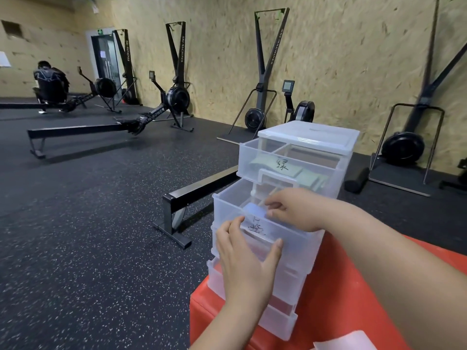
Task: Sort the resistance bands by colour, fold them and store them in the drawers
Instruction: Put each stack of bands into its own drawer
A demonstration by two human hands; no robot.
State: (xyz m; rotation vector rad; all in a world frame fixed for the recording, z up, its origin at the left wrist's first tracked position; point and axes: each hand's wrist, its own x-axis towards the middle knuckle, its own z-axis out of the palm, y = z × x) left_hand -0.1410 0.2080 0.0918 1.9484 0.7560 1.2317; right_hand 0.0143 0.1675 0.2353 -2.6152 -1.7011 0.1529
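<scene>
Head view: left grip [246,251] holds front of open second drawer [227,207]; right grip [295,210] pinches blue band [254,209] inside; green bands [309,178] lie in open top drawer [249,152].

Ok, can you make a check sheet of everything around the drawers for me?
Surface: red box carrying the clear drawer unit.
Job's things: green bands in the open top drawer; blue band in the open second drawer; reddish contents in the lower drawers.
Clutter: pale sheet at the box's near edge.
Grippers: left hand grips the second drawer's front; right hand pinches the blue band.
Cables: nothing seen.
Surroundings: rowing machines, speckled floor, a seated person.
</scene>
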